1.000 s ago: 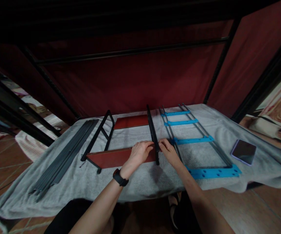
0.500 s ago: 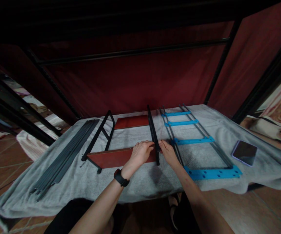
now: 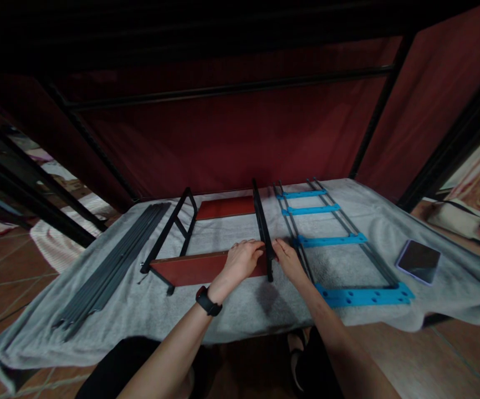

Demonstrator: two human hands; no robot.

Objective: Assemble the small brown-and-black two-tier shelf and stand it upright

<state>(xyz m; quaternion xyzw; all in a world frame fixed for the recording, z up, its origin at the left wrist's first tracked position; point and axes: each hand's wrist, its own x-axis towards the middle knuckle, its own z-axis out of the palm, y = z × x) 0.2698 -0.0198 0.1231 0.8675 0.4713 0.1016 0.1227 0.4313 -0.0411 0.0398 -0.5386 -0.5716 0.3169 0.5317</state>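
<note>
A small rack lies on a grey towel: two dark red boards between black metal side frames. My left hand, with a black watch on its wrist, grips the right end of the near red board. My right hand presses on the outer side of the right black frame, fingers against the bar. The far red board runs between the same frames. The left black frame stands tilted at the boards' other end.
A bundle of grey metal rods lies at the left of the towel. A ladder-like piece with blue crossbars lies to the right, and a phone beyond it. Dark red fabric and black bars stand behind. A bag lies on the tiled floor.
Both hands stay at the joint of the near board and the right frame, with only a slight shift of the view.
</note>
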